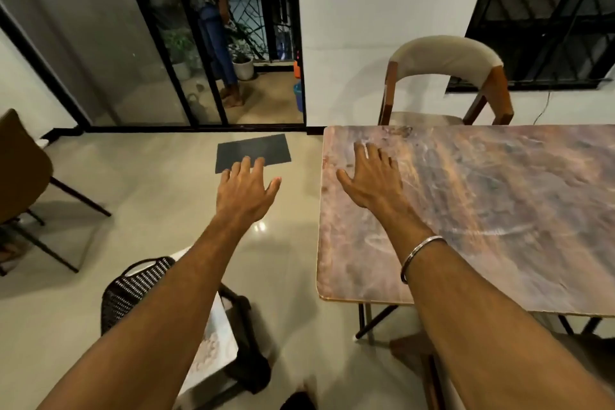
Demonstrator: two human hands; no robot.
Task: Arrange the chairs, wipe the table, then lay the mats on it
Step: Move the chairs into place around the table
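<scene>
my left hand [246, 191] is spread open and empty above the floor [149, 176], the dark mat [266, 147] lying just beyond it; my right hand [369, 178], also open and empty, is over the left end of the table [499, 210]

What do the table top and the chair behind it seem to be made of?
Table top: stone-look, pinkish-brown veining with a soft sheen; possibly laminate, given its thin pale edge. Chair: reddish-brown wood frame, backrest padded in cream upholstery.

table [499, 210]: R side, pink-brown top | floor [149, 193]: dark mat [253, 150] flat, top mid | chair [23, 163] stands far L
</scene>
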